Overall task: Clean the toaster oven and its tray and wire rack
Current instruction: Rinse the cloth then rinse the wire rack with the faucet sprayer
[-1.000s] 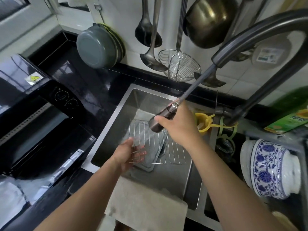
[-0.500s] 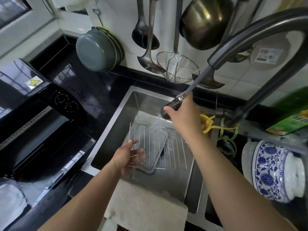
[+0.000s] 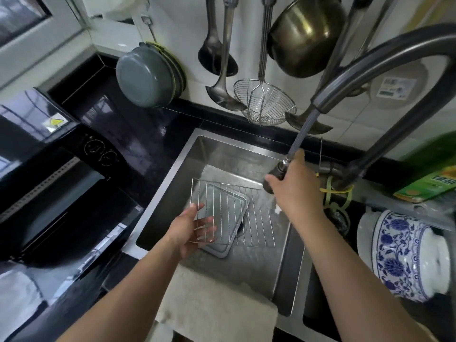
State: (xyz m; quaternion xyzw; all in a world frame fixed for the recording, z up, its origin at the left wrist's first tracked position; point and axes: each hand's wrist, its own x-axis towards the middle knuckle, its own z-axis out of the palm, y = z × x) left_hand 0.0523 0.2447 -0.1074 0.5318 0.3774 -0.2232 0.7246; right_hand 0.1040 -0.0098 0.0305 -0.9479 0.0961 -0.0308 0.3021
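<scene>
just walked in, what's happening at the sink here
A person is rinsing toaster oven parts. The left hand holds the wire rack over the sink, with the grey tray lying beneath it. The right hand grips the pull-out faucet sprayer, aimed down beside the rack. The toaster oven sits open on the counter to the left.

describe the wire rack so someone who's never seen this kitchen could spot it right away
Find the steel sink set in the black counter. Over it the left hand holds the wire rack by its near-left corner, above a grey tray. It is the only flat grid of thin parallel metal bars there.
</scene>
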